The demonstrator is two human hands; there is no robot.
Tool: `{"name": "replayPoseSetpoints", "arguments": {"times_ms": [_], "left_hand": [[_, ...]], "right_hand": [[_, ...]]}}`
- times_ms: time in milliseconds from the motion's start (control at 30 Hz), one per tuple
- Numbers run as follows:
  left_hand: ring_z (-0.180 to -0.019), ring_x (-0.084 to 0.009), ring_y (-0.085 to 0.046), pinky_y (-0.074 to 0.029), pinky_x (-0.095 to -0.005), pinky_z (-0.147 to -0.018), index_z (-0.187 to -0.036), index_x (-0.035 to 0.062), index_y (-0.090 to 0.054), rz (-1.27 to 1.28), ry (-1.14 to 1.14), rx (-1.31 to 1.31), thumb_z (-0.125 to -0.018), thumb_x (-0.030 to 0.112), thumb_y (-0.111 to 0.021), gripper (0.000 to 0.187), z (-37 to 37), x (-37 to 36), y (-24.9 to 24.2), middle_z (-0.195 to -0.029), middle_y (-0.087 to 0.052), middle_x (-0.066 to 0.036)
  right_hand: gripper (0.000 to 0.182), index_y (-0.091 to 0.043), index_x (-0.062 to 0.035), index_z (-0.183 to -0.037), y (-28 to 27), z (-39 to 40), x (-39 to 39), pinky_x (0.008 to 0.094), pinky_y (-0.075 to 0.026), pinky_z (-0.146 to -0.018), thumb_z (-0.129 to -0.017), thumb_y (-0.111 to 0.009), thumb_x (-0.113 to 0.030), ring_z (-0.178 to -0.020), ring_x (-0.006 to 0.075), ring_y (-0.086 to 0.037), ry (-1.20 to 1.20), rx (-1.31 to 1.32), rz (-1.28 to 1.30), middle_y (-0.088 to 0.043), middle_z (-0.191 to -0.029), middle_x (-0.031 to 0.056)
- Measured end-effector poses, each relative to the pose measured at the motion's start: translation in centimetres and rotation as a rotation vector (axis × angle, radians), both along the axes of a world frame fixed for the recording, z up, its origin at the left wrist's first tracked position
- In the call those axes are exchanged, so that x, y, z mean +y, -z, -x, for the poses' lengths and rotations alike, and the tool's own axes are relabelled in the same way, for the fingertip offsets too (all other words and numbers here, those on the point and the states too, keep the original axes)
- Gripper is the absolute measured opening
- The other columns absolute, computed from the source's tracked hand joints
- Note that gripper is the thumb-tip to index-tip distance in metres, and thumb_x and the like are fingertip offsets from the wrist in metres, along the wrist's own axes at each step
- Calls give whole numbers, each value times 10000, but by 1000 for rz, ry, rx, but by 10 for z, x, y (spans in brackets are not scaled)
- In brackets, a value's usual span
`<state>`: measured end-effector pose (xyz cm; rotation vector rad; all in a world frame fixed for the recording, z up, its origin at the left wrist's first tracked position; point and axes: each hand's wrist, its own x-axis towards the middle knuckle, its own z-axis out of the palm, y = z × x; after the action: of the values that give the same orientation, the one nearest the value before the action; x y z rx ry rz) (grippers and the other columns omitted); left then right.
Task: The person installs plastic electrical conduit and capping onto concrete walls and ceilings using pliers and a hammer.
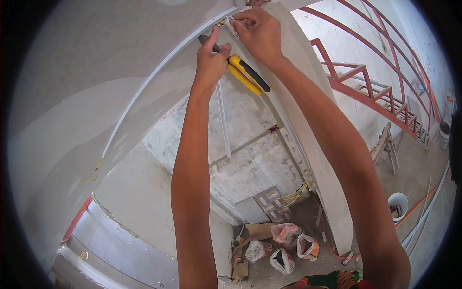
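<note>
Both arms reach up to the top of the view. My left hand point(211, 60) is closed around pliers with yellow and black handles point(248, 76), their dark jaws pointing up and left. Its raised thumb or finger is at a small yellow piece point(221, 22) by the upper edge. To the right, my right hand point(255, 30) pinches a small white piece point(229, 20) close to the same spot. A thin white strip point(144, 86) curves along the ceiling up to the hands. Another white strip point(223, 118) hangs below my left hand.
Red metal stair framing point(370, 98) stands at the right, near a wooden sawhorse point(382, 142) and a white bucket point(398, 204). Several open sacks point(287, 236) sit on the floor below. Yellow wires point(294, 195) stick out low on the wall.
</note>
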<state>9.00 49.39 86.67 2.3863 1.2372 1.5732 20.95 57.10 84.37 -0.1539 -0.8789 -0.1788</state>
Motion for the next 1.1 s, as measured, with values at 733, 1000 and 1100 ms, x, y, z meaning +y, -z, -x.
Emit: {"name": "replayPoseSetpoints", "arguments": {"times_ms": [733, 1000, 1100], "left_hand": [[-586, -55, -408, -346, -228, -510, -1529, 108, -310, 7, 18, -21, -911, 2, -515, 659, -2, -4, 1, -813, -552, 3], [-592, -59, -408, -347, -233, -514, -1525, 104, -317, 7, 1, 5, -911, -4, -511, 653, 0, 0, -1, -811, -549, -3], [-579, -47, -355, -285, -220, -499, -1547, 145, -274, 0, -5, 32, -934, -25, -481, 670, -5, -4, 0, -764, -445, 36]], "right_hand": [[156, -774, -95, -754, -9, 35, 4, 443, -282, -903, -728, -786, -248, -991, 254, -511, 164, 237, 115, -651, -956, 26], [152, -761, -79, -744, -6, 31, 1, 429, -294, -891, -732, -757, -231, -967, 251, -532, 216, 176, 112, -651, -950, 34], [157, -754, -77, -734, -8, 26, 4, 416, -307, -869, -720, -757, -233, -938, 243, -551, 251, 136, 58, -651, -933, 37]]}}
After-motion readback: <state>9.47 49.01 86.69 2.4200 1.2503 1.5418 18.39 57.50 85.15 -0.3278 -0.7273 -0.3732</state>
